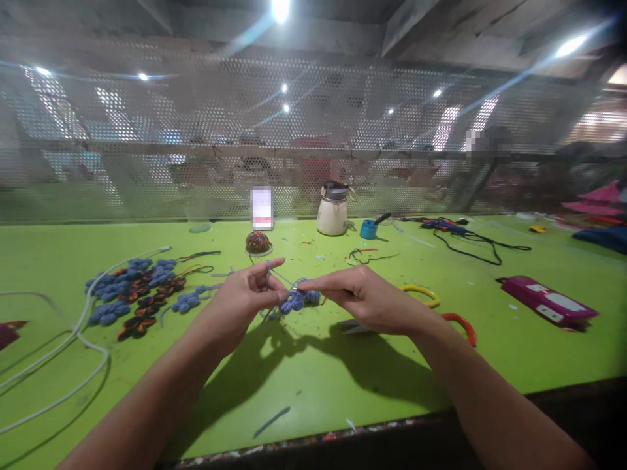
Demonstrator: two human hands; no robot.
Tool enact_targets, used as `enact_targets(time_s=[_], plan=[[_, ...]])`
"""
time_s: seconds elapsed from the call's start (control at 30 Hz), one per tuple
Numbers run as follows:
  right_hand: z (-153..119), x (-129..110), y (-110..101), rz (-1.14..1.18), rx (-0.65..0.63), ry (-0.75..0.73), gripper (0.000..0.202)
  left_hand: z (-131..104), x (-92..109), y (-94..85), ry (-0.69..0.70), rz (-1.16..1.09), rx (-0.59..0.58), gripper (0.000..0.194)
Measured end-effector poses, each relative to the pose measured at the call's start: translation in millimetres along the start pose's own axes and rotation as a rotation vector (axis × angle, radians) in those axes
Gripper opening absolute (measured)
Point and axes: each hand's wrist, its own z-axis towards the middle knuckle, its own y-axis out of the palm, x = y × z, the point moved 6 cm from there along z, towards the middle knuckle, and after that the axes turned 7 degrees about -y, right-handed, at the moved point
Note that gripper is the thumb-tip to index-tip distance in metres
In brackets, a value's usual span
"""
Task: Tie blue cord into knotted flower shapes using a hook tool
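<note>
Just above the table, a small piece of blue crochet (pixel 294 301) with rounded puffs hangs between my hands. My left hand (pixel 245 290) pinches its left edge between thumb and finger, and a strand of blue yarn (pixel 280 276) runs up around a raised finger. From the other side, my right hand (pixel 362 297) reaches in with the index finger stretched to the top of the piece. The thumb and other fingers of that hand are curled under; whatever they grip is hidden. Scissors (pixel 459 326) with red and yellow handles lie partly beneath my right wrist.
Blue and dark-orange crocheted flowers (pixel 108 313) are piled at left, beside a white cable (pixel 81 326). Behind my hands stand a multicoloured yarn ball (pixel 258 242), a phone (pixel 262 209), a pale jug (pixel 332 212) and a blue pot (pixel 368 229). A purple box (pixel 546 301) lies right.
</note>
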Motion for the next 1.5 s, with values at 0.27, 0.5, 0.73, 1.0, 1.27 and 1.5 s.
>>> enact_targets(time_s=[0.27,0.5,0.73,1.0,1.27,1.5], plan=[[-1.2,-7.7,-4.7,0.020,0.029,-0.046,0.045,-4.3,8.5,2.6,0.004,-0.029,-0.006,0.079],[-1.9,-15.5,-7.5,-0.052,0.043,-0.120,0.046,-4.9,6.7,3.0,-0.008,-0.005,-0.044,0.077],[-2.3,-16.5,-7.9,-0.056,0.036,-0.087,0.043,-5.3,6.4,5.5,-0.009,0.049,-0.087,0.087],[-2.2,-13.9,-8.1,-0.029,0.032,-0.084,0.043,-3.0,5.7,4.2,0.008,0.072,-0.086,0.073],[-2.9,-16.6,-7.2,-0.070,-0.013,-0.089,0.041,-4.5,5.9,4.6,0.018,0.079,-0.087,0.072],[-2.5,-19.2,-6.7,-0.136,-0.056,-0.057,0.043,-4.7,5.7,6.0,-0.007,0.066,-0.073,0.080]])
